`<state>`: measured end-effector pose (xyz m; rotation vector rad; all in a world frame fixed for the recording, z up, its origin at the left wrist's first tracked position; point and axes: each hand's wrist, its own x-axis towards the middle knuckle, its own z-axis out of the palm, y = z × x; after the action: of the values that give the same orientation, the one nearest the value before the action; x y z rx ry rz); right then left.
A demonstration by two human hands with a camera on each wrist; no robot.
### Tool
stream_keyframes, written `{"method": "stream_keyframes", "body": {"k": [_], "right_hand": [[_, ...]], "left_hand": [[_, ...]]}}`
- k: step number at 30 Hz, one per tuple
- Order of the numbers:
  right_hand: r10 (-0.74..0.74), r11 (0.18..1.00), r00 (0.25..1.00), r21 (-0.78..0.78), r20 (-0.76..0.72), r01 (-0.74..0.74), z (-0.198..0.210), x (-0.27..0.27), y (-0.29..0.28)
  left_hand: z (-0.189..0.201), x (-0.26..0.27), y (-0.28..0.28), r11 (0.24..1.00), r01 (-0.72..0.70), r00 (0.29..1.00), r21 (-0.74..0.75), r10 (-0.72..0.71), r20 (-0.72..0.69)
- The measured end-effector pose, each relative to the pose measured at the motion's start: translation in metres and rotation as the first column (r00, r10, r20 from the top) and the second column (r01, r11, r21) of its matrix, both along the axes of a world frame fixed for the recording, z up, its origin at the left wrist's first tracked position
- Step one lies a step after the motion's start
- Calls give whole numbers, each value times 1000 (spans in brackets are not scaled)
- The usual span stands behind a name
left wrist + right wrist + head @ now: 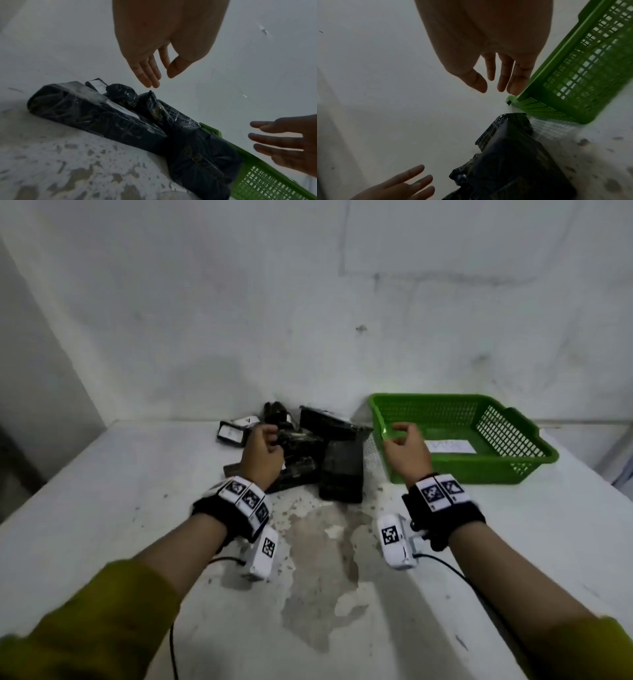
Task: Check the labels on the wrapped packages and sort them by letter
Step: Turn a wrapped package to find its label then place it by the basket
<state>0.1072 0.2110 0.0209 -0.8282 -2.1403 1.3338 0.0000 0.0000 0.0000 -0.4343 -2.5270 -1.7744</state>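
We see the table point(102, 508) set against a wall point(308, 302). At the far left of the pile lies a package point(233, 433) with a white label point(230, 434) facing up; the letter on it is too blurred to read. The left hand point(262, 455) hangs over the pile point(308, 453) of black wrapped packages; the left wrist view shows its fingers point(149, 75) loosely extended above the pile, apart from the wrapping, holding nothing. We count about six packages, but the overlap makes an exact count uncertain. One flat package point(342, 474) lies nearest us, to the right of the left hand. The right hand point(406, 451) hovers at the left end of the basket point(507, 474), relaxed and holding nothing; in the right wrist view its fingers point(515, 81) hang just beside the basket rim, well above the nearest package. There is one green basket, right of the pile and close to it, with one white paper point(450, 446) on its floor.
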Motion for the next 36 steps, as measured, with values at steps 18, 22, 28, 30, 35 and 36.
{"method": "stream_keyframes", "body": {"k": [18,22,28,30,35,36], "right_hand": [[32,952,999,-303,-27,-39,-42,40,-33],[55,931,998,-362,20,-44,-48,30,-27],[177,904,983,-404,53,-141,-57,6,-10],[202,869,979,-460,-4,-182,-60,0,-8],[222,876,971,-419,-92,-240,-62,-6,-12],[229,861,967,-441,-109,-253,-61,-5,-13]], "left_hand": [[-8,36,10,945,183,974,-273,-137,178],[-18,22,26,890,278,936,-362,-165,312],[-25,6,54,855,419,839,-306,-236,490],[-31,2,60,857,435,822,-276,-253,510],[-37,-1,68,929,320,865,-186,-206,458],[-36,1,67,946,292,877,-144,-204,436]]}}
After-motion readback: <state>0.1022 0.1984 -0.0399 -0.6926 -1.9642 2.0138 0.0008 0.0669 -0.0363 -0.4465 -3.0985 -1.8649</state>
